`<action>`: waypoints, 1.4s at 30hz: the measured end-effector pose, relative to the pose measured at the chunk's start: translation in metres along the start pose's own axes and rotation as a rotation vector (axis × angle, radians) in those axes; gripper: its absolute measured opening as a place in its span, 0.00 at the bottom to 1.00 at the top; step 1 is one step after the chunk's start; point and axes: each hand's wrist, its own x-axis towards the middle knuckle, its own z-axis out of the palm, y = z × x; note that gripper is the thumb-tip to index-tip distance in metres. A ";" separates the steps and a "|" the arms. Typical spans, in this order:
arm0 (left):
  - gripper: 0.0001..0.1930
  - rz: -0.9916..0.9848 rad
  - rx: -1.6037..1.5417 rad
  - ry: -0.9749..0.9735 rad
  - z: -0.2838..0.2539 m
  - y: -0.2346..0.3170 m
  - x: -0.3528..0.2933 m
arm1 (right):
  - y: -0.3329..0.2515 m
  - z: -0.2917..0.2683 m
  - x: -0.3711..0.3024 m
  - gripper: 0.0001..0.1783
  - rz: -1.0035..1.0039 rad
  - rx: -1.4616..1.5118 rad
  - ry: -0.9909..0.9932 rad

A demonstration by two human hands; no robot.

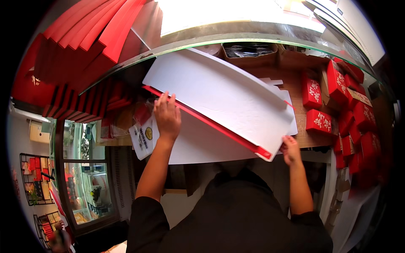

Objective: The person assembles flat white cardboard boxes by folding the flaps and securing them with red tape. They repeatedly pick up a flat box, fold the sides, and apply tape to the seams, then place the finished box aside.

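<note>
Left hand [168, 118], fingers extended and unclenched, rests on the red edge [211, 122] of the white panel [223, 95], presumably steadying it; right hand [291, 150] curls at its right end (whether pinching, cannot tell). Panel lies slantwise over a white sheet [194, 145] on the table [293, 82], likely keeping both ends within reach

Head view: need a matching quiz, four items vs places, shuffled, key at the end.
Items
1. left hand
2. right hand
3. small red boxes with a pale pattern
4. long red panels

Places
A. piled along the right side
B. fingers laid over the red edge of the white board, toward its left end
C. fanned in a row at the upper left
D. at the near right corner of the white board

Pairs: 1-B, 2-D, 3-A, 4-C
</note>
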 end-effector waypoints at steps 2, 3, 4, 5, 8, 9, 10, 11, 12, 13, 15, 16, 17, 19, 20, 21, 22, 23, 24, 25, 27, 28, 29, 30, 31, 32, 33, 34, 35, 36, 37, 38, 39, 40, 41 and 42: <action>0.20 0.122 -0.196 0.029 0.004 0.036 -0.007 | 0.037 0.027 -0.012 0.08 0.101 -0.033 -0.029; 0.18 0.144 -0.343 -0.037 0.003 0.058 -0.018 | 0.050 0.039 -0.018 0.08 0.144 -0.043 -0.010; 0.15 0.168 -0.489 -0.105 0.003 0.081 -0.031 | 0.061 0.048 -0.023 0.08 0.186 -0.048 0.008; 0.14 0.184 -0.553 -0.173 0.003 0.102 -0.049 | 0.065 0.056 -0.030 0.09 0.221 -0.063 -0.003; 0.13 0.239 -0.691 -0.384 0.004 0.156 -0.098 | 0.070 0.058 -0.038 0.11 0.277 -0.180 -0.058; 0.14 0.240 -0.656 -0.486 0.007 0.169 -0.115 | 0.069 0.060 -0.040 0.12 0.281 -0.207 -0.078; 0.17 0.253 -0.629 -0.505 0.011 0.180 -0.130 | 0.064 0.062 -0.042 0.12 0.285 -0.236 -0.094; 0.20 0.231 -0.581 -0.604 0.014 0.189 -0.140 | 0.061 0.061 -0.040 0.13 0.301 -0.304 -0.148; 0.22 0.207 -0.533 -0.703 0.017 0.198 -0.148 | 0.058 0.061 -0.037 0.14 0.318 -0.374 -0.206; 0.24 0.156 -0.487 -0.721 0.017 0.207 -0.153 | 0.054 0.063 -0.037 0.15 0.344 -0.403 -0.244; 0.29 0.067 -0.418 -0.688 0.025 0.217 -0.163 | 0.051 0.063 -0.032 0.15 0.382 -0.499 -0.338; 0.24 0.054 -0.351 -0.577 0.027 0.220 -0.165 | 0.051 0.062 -0.030 0.14 0.402 -0.534 -0.396; 0.23 0.033 -0.302 -0.548 0.030 0.218 -0.169 | 0.043 0.065 -0.030 0.15 0.437 -0.642 -0.451; 0.23 -0.041 -0.238 -0.562 0.030 0.213 -0.177 | 0.039 0.060 -0.030 0.12 0.391 -0.819 -0.548; 0.22 -0.100 -0.221 -0.604 0.027 0.208 -0.179 | 0.036 0.061 -0.035 0.11 0.115 -0.911 -0.575; 0.22 -0.111 -0.185 -0.587 0.024 0.206 -0.180 | 0.032 0.063 -0.044 0.11 -0.166 -0.986 -0.599; 0.22 -0.089 -0.144 -0.561 0.020 0.204 -0.181 | 0.027 0.065 -0.051 0.11 -0.453 -1.045 -0.621; 0.22 -0.093 -0.125 -0.560 0.017 0.203 -0.182 | 0.025 0.066 -0.048 0.14 -0.632 -1.064 -0.720; 0.22 -0.096 -0.105 -0.559 0.014 0.202 -0.184 | 0.022 0.069 -0.045 0.16 -0.769 -1.113 -0.801; 0.22 -0.098 -0.090 -0.555 0.014 0.202 -0.185 | 0.018 0.076 -0.038 0.17 -0.919 -1.155 -0.884; 0.20 -0.097 -0.059 -0.548 0.012 0.201 -0.188 | 0.014 0.087 -0.033 0.19 -1.077 -1.321 -1.036; 0.19 -0.100 -0.069 -0.539 0.012 0.201 -0.189 | 0.011 0.092 -0.027 0.18 -1.058 -1.494 -1.081; 0.18 -0.100 -0.079 -0.530 0.013 0.200 -0.191 | 0.008 0.099 -0.020 0.18 -1.037 -1.668 -1.119; 0.17 -0.099 -0.090 -0.522 0.013 0.199 -0.193 | 0.006 0.106 -0.013 0.18 -1.012 -1.844 -1.148; 0.17 -0.125 -0.111 -0.546 0.010 0.198 -0.192 | 0.005 0.110 -0.003 0.17 -1.030 -1.959 -1.168; 0.16 -0.150 -0.133 -0.569 0.006 0.197 -0.189 | 0.003 0.113 0.003 0.16 -1.034 -1.964 -1.240; 0.16 -0.172 -0.157 -0.592 0.003 0.196 -0.187 | 0.001 0.116 0.009 0.15 -1.036 -1.970 -1.309; 0.13 -0.198 -0.143 -0.636 0.004 0.195 -0.187 | -0.002 0.120 0.013 0.13 -1.042 -1.973 -1.381; 0.11 -0.222 -0.131 -0.681 0.006 0.194 -0.185 | -0.003 0.122 0.017 0.10 -1.015 -1.925 -1.434; 0.08 -0.244 -0.119 -0.726 0.009 0.192 -0.183 | -0.003 0.127 0.020 0.09 -0.942 -1.971 -1.441; 0.03 -0.250 -0.111 -0.764 0.009 0.187 -0.174 | -0.002 0.132 0.023 0.08 -0.866 -2.017 -1.442; 0.03 -0.311 -0.104 -0.792 0.012 0.183 -0.166 | -0.002 0.139 0.027 0.08 -0.792 -2.058 -1.437; 0.03 -0.370 -0.098 -0.820 0.016 0.180 -0.157 | -0.001 0.147 0.033 0.09 -0.692 -2.022 -1.386; 0.02 -0.425 -0.096 -0.853 0.019 0.177 -0.152 | -0.004 0.157 0.033 0.08 -0.682 -2.025 -1.315; 0.02 -0.309 0.016 -0.633 0.030 0.173 -0.157 | 0.001 0.156 0.039 0.07 -0.884 -1.906 -1.213; 0.02 -0.225 0.031 -0.565 0.033 0.173 -0.160 | 0.008 0.152 0.045 0.06 -1.072 -1.775 -1.105</action>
